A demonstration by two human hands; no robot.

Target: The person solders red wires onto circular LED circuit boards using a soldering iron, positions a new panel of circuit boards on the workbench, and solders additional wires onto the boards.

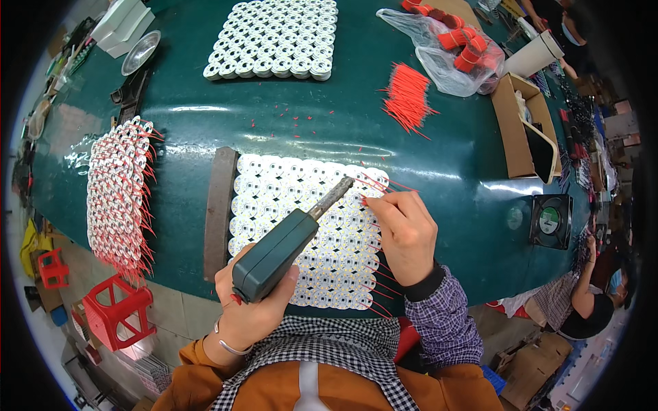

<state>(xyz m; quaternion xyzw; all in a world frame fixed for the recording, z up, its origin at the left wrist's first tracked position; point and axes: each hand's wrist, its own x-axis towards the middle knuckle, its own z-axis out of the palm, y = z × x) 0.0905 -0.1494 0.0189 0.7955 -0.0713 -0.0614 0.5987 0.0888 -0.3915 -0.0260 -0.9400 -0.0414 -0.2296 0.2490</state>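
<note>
My left hand (255, 301) grips a dark green soldering gun (274, 255). Its metal tip points up and right over the white panel of round LED boards (288, 212) in front of me. Pinched in the fingers of my right hand (406, 229) is a thin red wire (364, 201), held at the panel's right edge close to the tip. Where the wire's end touches is too small to make out. Other red wires stick out along that edge, above and below my right hand.
A brown bar (221, 212) lies along the panel's left side. Farther left is a stack of wired boards (120, 192); another board stack (274, 38) sits at the back. Cut red wires (408, 96), a cardboard box (510, 127) and a small fan (551, 220) are on the right.
</note>
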